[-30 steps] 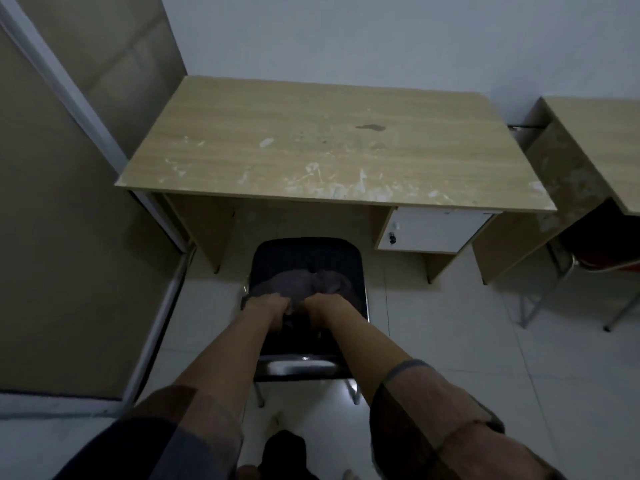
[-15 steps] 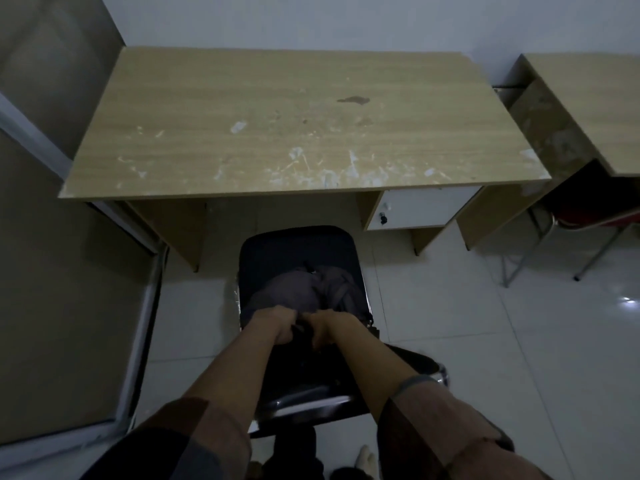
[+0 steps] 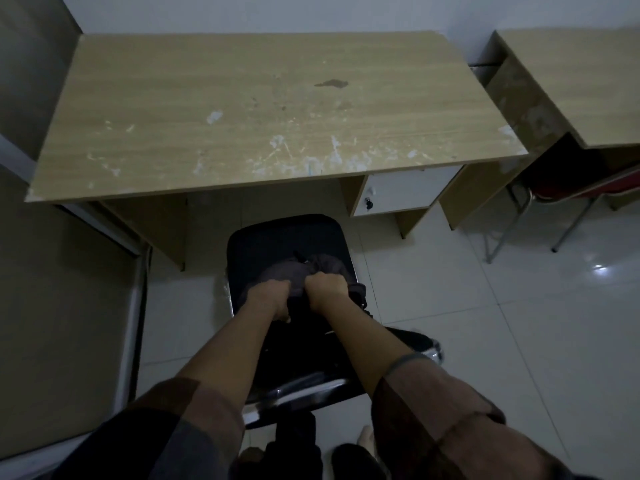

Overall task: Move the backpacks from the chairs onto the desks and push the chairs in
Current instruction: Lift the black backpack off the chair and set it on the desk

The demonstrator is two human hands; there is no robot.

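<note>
Both hands stay clenched on the dark backpack (image 3: 304, 271): the left hand (image 3: 272, 296) and the right hand (image 3: 327, 289) bunch its top fabric side by side, knuckles up. The backpack sits over the black chair (image 3: 287, 237), which stands just in front of the wooden bench (image 3: 263, 109), and whether it has left the seat is hard to tell in the dim light. Compared with half a second ago, the grip looks the same, while the bench fills more of the view (the head has come closer). To the right, a second bench (image 3: 581, 84) has a red chair (image 3: 571, 188) tucked beneath it.
</note>
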